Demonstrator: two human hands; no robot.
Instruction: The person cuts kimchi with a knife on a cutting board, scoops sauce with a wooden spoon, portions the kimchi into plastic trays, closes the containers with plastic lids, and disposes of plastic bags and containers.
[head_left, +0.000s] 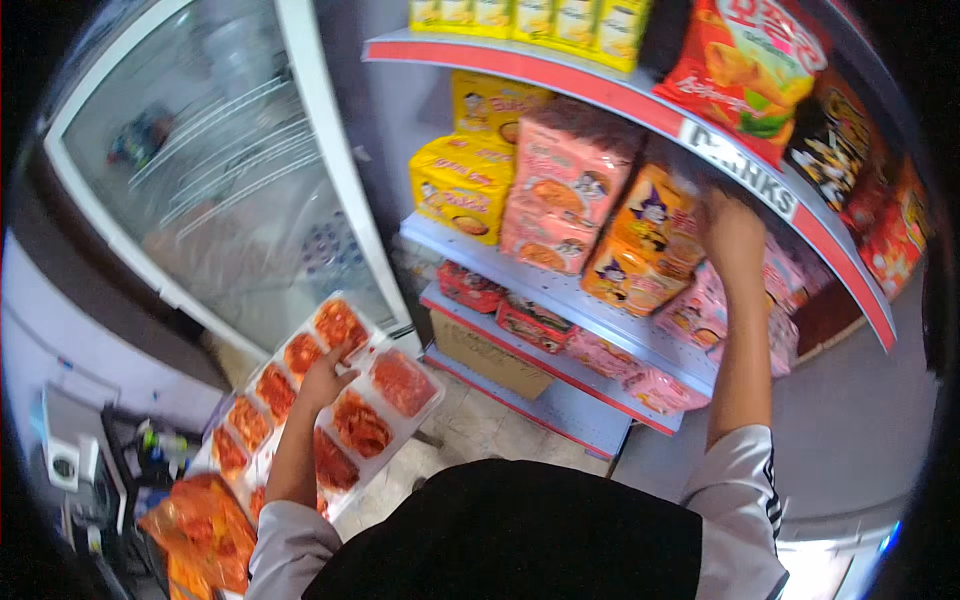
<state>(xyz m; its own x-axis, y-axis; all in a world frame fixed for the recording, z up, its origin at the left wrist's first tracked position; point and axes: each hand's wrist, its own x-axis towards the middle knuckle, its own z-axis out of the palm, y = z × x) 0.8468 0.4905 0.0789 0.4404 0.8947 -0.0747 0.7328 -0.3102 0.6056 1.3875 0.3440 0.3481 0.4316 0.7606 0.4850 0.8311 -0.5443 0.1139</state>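
Note:
My left hand (324, 384) lies over clear plastic trays of red, kimchi-like food, its thumb and fingers apart. Its fingertips are at the edge of the far left tray (340, 324), beside another filled tray (405, 382). Several more trays are lined up in two rows on a white surface. My right hand (731, 232) reaches in under the upper shelf (540, 67). It is next to the orange noodle multipacks (645, 240) and above pink noodle packs (697, 304). Its fingers are hidden in shadow, so whether they grip anything cannot be told.
A glass-door fridge (225, 165) stands at the left. Pink (566, 187) and yellow (465, 187) noodle multipacks fill the middle shelf. A red snack bag (742, 75) overhangs the upper shelf's edge. An orange plastic bag (202, 525) lies near the trays. A cardboard box (487, 356) is low down.

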